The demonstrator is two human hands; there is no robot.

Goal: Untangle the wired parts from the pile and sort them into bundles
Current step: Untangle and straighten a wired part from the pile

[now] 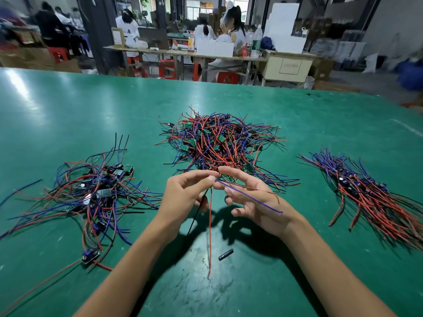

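A wired part is held up at the centre of the view, just at the 6 o'clock edge of the tangled pile (217, 145). Its red wire (210, 229) and black wire (198, 213) hang down from the pinch toward the green table (297, 115), and its blue wire (249, 197) runs off toward 4 o'clock across the right palm. The part's wires are pinched between thumb and forefinger of the left hand (183, 197), fingers curled narrowly. The right hand (254, 197) is held palm up, its thumb and forefinger tips meeting the left at the same spot; whether it grips the blue wire cannot be told. A loose heap of parts (96, 195) is spread at 9 o'clock, and an aligned bundle (368, 195) lies at 3 o'clock. A small black sleeve (226, 254) lies at 6 o'clock, between the forearms.
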